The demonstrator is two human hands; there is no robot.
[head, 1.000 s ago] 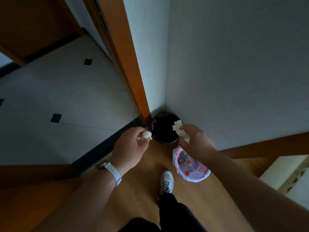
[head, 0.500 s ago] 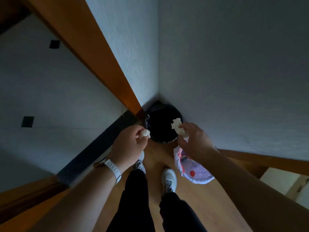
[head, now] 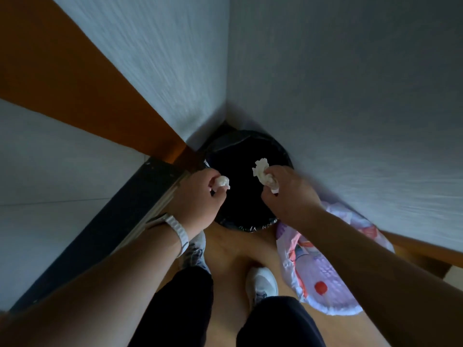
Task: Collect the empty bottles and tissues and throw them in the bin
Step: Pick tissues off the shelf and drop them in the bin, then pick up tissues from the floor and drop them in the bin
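A round black bin (head: 246,221) lined with a black bag stands on the wooden floor in the corner of two pale walls. My left hand (head: 200,196) grips a small crumpled white tissue (head: 223,182) over the bin's left rim. My right hand (head: 288,194) grips a larger crumpled white tissue (head: 263,171) above the bin's opening. Both hands hover over the bin, a short gap between them. The bin's inside is dark and I cannot see what lies in it.
A pink and purple plastic bag (head: 323,271) with a red-capped item inside lies on the floor right of the bin, under my right forearm. My feet in white shoes (head: 261,281) stand just before the bin. An orange door frame (head: 82,91) runs at the left.
I have stepped closer, so the bin looks larger and sits right under both hands. Both hands keep hold of their tissues and have moved out over the opening.
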